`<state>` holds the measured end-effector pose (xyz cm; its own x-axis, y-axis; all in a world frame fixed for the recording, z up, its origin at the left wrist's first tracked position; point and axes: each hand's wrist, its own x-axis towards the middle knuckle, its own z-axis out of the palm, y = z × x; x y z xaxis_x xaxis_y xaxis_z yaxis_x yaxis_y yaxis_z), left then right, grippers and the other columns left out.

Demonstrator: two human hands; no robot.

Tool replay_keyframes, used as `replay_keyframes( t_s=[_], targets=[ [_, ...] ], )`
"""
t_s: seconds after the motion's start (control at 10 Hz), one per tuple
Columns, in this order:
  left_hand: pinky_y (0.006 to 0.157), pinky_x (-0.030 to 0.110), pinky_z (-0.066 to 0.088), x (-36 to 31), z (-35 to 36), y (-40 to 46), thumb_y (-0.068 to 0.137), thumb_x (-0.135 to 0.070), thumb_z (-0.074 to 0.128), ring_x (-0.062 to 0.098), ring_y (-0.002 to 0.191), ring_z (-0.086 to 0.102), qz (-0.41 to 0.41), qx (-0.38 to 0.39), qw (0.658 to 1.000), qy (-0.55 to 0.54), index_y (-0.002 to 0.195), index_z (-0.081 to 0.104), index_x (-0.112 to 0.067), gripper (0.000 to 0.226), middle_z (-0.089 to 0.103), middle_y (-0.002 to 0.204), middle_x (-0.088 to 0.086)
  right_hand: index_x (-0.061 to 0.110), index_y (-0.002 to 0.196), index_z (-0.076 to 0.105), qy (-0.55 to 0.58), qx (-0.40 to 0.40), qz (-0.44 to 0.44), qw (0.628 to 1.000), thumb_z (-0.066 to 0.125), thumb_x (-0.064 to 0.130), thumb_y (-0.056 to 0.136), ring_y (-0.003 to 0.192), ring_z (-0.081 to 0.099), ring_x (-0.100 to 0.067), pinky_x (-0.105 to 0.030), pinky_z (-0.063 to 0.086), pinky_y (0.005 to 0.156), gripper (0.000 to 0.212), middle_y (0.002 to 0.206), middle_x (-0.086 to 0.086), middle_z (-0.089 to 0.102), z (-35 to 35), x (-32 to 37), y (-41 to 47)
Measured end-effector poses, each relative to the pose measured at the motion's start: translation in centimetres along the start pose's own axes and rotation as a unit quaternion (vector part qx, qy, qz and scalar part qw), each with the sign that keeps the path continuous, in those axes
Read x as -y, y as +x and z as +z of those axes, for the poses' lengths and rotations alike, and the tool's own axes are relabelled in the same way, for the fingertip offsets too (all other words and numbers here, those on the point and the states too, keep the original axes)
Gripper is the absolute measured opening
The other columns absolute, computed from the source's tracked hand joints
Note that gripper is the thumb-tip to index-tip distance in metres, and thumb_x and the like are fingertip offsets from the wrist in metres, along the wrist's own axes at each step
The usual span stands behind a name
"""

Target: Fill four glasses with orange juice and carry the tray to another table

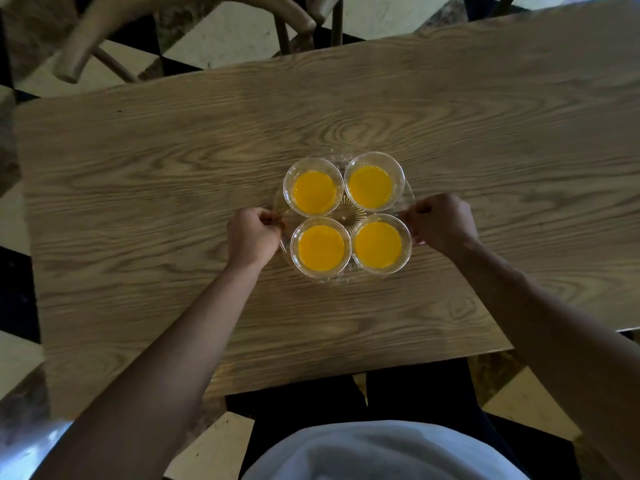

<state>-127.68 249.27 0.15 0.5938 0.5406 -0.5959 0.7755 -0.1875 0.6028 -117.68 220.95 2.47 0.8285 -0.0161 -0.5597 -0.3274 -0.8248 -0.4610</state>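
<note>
Gripping the tray (346,216) at its two sides, I have my left hand (251,237) curled round its left handle and my right hand (438,225) curled round its right handle, fingers folded in on both, knuckles up. Whether the tray sits on the table (173,168) or hangs just above it, I cannot tell.

Between my hands the clear round tray carries four glasses (313,187), set two by two and touching or nearly touching one another, each upright and holding orange juice (370,188). A ribbed sunburst pattern shows at the tray's middle, in the gap among the glasses.

Under the tray lies the wood-grain table, with the tray near its middle, a little toward my side. Beyond the table's far edge stands a bent-wood chair (104,26), well apart from the tray. Around the table the floor (228,32) shows pale and black tiles. On my side of the tray, past the table's near edge, my pale shirt (381,452) and dark trousers (415,393) are in view.
</note>
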Motion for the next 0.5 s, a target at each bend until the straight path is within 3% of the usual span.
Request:
replay_keyframes(
  t_s=[0.3,0.4,0.5],
  targets=[
    [0.081,0.048,0.066,0.5,-1.0,-0.8,0.089,-0.024,0.074,0.02,0.08,0.078,0.046,0.015,0.998,0.034,0.079,0.066,-0.032,0.014,0.077,0.087,-0.007,0.008,0.082,0.078,0.001,-0.019,0.021,1.0,0.065,0.026,0.082,0.083,0.075,-0.027,-0.041,0.062,0.078,0.022,0.078,-0.011,0.078,-0.2,-0.1,-1.0],
    [0.085,0.048,0.064,0.5,-1.8,-1.3,0.086,-0.027,0.073,0.023,0.089,0.076,0.061,0.012,0.997,0.039,0.094,0.07,-0.03,0.008,0.075,0.093,-0.006,0.013,0.111,0.075,0.015,-0.043,0.009,0.999,0.067,0.03,0.088,0.105,0.07,-0.026,-0.03,0.054,0.09,0.03,0.106,-0.008,0.078,-0.3,-0.3,-1.9],
    [0.083,0.037,0.06,0.5,-2.3,-1.6,0.085,-0.028,0.073,0.02,0.088,0.073,0.069,-0.011,0.995,0.069,0.106,0.073,-0.023,0.021,0.074,0.091,-0.006,0.014,0.123,0.071,0.023,-0.046,-0.002,0.999,0.067,0.032,0.092,0.115,0.066,-0.025,-0.025,0.045,0.089,0.037,0.12,-0.007,0.074,-0.6,-0.7,-2.5]
  ],
)
